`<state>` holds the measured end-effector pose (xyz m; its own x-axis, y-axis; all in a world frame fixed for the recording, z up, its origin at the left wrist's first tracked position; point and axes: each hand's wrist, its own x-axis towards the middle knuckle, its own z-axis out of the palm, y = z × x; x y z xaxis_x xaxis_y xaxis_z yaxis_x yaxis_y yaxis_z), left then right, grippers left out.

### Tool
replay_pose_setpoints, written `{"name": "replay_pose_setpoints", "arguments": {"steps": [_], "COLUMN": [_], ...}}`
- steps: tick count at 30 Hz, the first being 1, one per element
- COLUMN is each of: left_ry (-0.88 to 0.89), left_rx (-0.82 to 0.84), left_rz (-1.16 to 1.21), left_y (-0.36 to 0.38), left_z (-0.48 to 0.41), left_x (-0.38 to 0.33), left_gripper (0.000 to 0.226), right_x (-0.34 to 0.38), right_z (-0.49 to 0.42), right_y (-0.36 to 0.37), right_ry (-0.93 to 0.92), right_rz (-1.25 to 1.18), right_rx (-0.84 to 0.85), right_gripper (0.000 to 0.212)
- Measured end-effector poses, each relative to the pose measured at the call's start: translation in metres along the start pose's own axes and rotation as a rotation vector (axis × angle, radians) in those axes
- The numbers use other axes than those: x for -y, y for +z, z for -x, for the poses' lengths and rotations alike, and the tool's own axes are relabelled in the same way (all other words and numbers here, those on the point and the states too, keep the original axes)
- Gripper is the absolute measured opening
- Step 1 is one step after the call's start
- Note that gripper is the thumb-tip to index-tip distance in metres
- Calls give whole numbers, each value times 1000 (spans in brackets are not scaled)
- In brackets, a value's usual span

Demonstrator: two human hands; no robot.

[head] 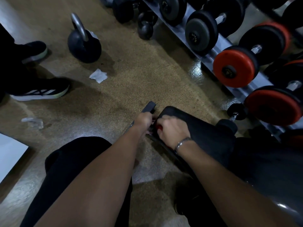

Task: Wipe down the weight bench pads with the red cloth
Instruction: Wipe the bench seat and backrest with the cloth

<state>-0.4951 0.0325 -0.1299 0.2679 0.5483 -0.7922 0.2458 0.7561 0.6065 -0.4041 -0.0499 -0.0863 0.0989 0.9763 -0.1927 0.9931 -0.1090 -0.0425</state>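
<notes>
The black bench pad [208,130] runs from the frame's centre to the lower right. My right hand [173,130] lies curled on the pad's near-left edge and grips the red cloth [158,127], of which only a small red patch shows under the fingers. My left hand [144,119] is just left of it, fingers wrapped around a dark bar of the bench frame [150,107] beside the pad's end. A bracelet sits on my right wrist.
A dumbbell rack [229,51] with black and red dumbbells runs along the right. A large kettlebell [84,45] and a smaller one [145,27] stand on the floor ahead. Another person's shoes [41,92] are at the left, with a paper scrap [98,76] nearby.
</notes>
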Motion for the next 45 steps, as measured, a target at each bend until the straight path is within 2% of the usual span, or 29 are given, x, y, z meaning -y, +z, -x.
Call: {"name": "replay_pose_setpoints", "arguments": {"steps": [3,8,11,15,19,23,28,34,37,41,43,45], "left_ry": [5,31,29,61,107,126,137,154,154,251,326,428], "left_rx": [51,31,26,-8,-49,-69,-57,-62,-103,-178,-196,-175], "left_rz": [-18,-53,-28,-71,-120,-146,-141,-171,-205,-370,-494,-598], "left_y": [1,2,3,3,4,7,6,6,9,18,21,24], "left_z": [5,1,-2,-11,-15,-13,-16,-11,-9,-8,-5,0], "left_x": [-1,4,4,7,11,11,11,12,8,2,0,1], "left_gripper": [33,36,33,24,18,18,19,17,18,8,15,36], "right_x": [-8,-1,19,15,-6,5,11,-2,11,2,-15,-28], "right_z": [27,11,17,60,59,37,69,37,36,73,76,62], "right_y": [10,19,32,50,44,42,56,46,49,57,52,46], "right_ry": [1,197,242,263,448,481,405,591,510,434,494,583], "right_rz": [-13,-73,-135,-156,-223,-259,-257,-308,-309,-275,-265,-271], "right_rx": [-54,-183,-241,-312,-400,-392,-402,-479,-473,-424,-429,-429], "right_gripper": [18,11,4,13,10,5,17,13,10,19,18,15]}}
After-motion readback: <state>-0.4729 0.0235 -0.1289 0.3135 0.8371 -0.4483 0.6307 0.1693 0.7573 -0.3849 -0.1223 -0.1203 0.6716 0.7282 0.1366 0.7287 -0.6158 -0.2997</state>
